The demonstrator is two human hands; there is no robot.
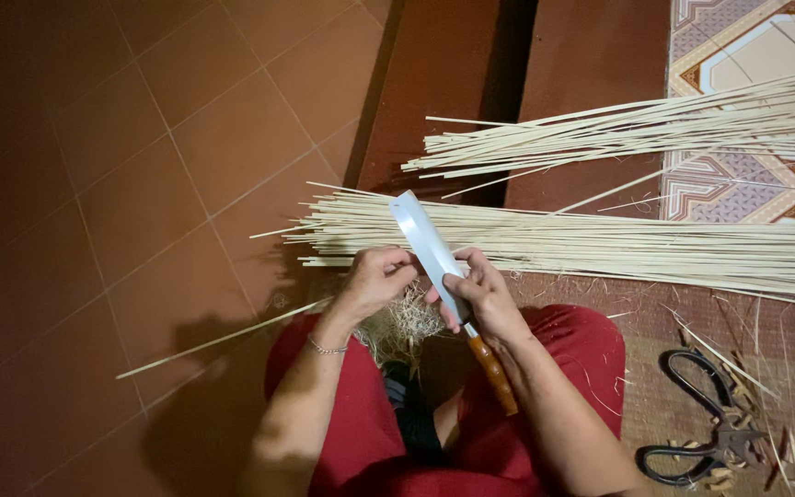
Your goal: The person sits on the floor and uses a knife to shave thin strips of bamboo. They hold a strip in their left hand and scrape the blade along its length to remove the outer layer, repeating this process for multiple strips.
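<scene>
From the head view, bare brown floor tiles (140, 184) were seen open to the left, while the right was crowded by two bundles of pale strips: a far bundle (655, 129) and a near bundle (600, 244), which ran off the right edge. One knife (434, 262) was gripped by the right hand (482, 299), its fingers closed where blade meets wooden handle, the blade pointing up and away. The left hand (374, 276) was clenched on one thin strip (223, 339), just left of the blade; the strip trailed out over the tiles. One pair of black scissors (706, 428) lay on the mat (784, 350), well apart.
</scene>
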